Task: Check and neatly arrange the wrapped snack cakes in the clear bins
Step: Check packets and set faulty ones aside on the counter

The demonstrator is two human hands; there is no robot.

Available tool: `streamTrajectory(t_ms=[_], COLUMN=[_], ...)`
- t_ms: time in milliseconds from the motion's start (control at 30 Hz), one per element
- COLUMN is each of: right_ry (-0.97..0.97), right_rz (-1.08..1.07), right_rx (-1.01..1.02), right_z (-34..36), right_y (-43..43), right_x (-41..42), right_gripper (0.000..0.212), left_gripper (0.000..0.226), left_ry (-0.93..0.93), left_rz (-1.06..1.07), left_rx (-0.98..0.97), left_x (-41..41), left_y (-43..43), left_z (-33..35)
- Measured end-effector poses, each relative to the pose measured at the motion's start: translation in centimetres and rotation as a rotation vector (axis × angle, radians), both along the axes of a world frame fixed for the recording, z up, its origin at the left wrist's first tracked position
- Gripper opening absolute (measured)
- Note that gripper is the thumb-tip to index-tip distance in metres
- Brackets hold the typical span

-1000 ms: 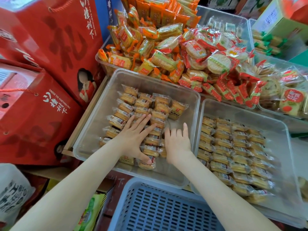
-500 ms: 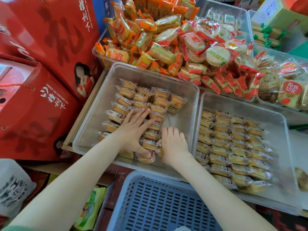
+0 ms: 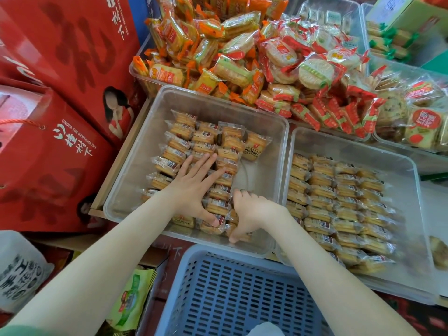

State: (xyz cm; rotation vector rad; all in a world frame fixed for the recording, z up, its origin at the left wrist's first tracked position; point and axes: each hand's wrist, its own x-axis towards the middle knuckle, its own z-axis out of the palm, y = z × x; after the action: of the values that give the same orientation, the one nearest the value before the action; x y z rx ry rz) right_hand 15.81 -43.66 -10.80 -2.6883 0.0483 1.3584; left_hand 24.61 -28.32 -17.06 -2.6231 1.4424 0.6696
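Observation:
Two clear bins sit side by side. The left bin (image 3: 135,166) holds rows of wrapped golden snack cakes (image 3: 206,141) in its left and middle part. The right bin (image 3: 412,180) is filled with neat rows of the same cakes (image 3: 339,202). My left hand (image 3: 194,187) lies flat with spread fingers on the cakes in the left bin. My right hand (image 3: 249,212) is beside it at the right end of the rows, fingers curled down, thumb on a cake at the near wall; whether it grips one is unclear.
Behind the bins are heaps of orange-wrapped (image 3: 206,44) and red-wrapped round crackers (image 3: 315,73). Red gift boxes (image 3: 55,117) stand at the left. A blue slotted basket (image 3: 230,294) sits just below my arms. A white bag (image 3: 19,270) lies at lower left.
My right hand slid nearer to me and its fingers curled down from flat. My left hand stayed spread on the cakes. The camera tilted slightly.

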Motion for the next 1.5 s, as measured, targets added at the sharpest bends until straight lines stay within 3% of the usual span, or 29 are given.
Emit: streamTrajectory(t_ms=[133,233,300,400,467,567,633,733,1000,1067,1133,1200,1333,1500], right_ry=[0.036,-0.014,-0.156,-0.506,-0.642,-0.581,-0.536,-0.633,-0.841,-1.034,-1.223,-1.152,-0.938,-0.96], right_rz=[-0.06,-0.087,-0.087,-0.162,-0.155,-0.124,-0.159,-0.218,-0.172,-0.205,-0.37,-0.655,-1.062,-1.248], right_rx=[0.048,0.088,0.058,-0.07,-0.193,-0.341,-0.37,-0.361,-0.411,-0.339,-0.114,0.235,0.748,0.987], right_z=[-0.2,-0.1,0.2,0.2,-0.5,-2.2,-3.2,-3.9,-1.2,0.4,2.4,4.8,6.7,7.7], right_y=[0.0,-0.7,-1.3,-2.5,-3.4,-4.0,-3.8,-3.4,-3.6,-4.0,-4.5,-5.0,-5.2,-4.1], right_x=[-0.2,0.0,0.9,3.1,4.7,6.7,7.2,7.1,6.9,5.4,3.5,1.3,-2.5,-6.1], right_gripper=[0.098,0.108,0.107,0.083,0.081,0.095,0.097,0.093,0.036,0.033,0.031,0.029,0.033,0.017], left_gripper=[0.13,0.128,0.115,0.086,0.084,0.089,0.09,0.089,0.094,0.088,0.074,0.056,0.025,0.014], left_ry=[-0.011,0.019,0.009,-0.126,-0.166,-0.16,-0.14,-0.139,-0.1,-0.017,0.093,0.247,0.814,0.782], left_rz=[-0.005,-0.004,0.029,0.141,0.181,0.181,0.205,0.204,0.216,0.271,0.407,0.602,0.883,0.958], left_rx=[-0.02,-0.046,-0.148,-0.334,-0.291,-0.158,-0.14,-0.163,-0.096,-0.094,-0.222,-0.486,-0.909,-0.991], left_x=[0.1,0.1,0.1,0.5,1.0,1.8,2.2,2.2,2.3,1.9,0.9,-0.6,-4.3,-6.0], left_y=[0.1,0.3,0.2,-0.7,-1.6,-2.7,-3.0,-2.9,-3.1,-3.4,-4.1,-5.0,-5.3,-3.7], left_z=[-0.4,-0.1,0.4,1.2,1.4,0.4,-0.5,-1.1,-0.2,1.0,2.7,4.8,9.1,11.9])
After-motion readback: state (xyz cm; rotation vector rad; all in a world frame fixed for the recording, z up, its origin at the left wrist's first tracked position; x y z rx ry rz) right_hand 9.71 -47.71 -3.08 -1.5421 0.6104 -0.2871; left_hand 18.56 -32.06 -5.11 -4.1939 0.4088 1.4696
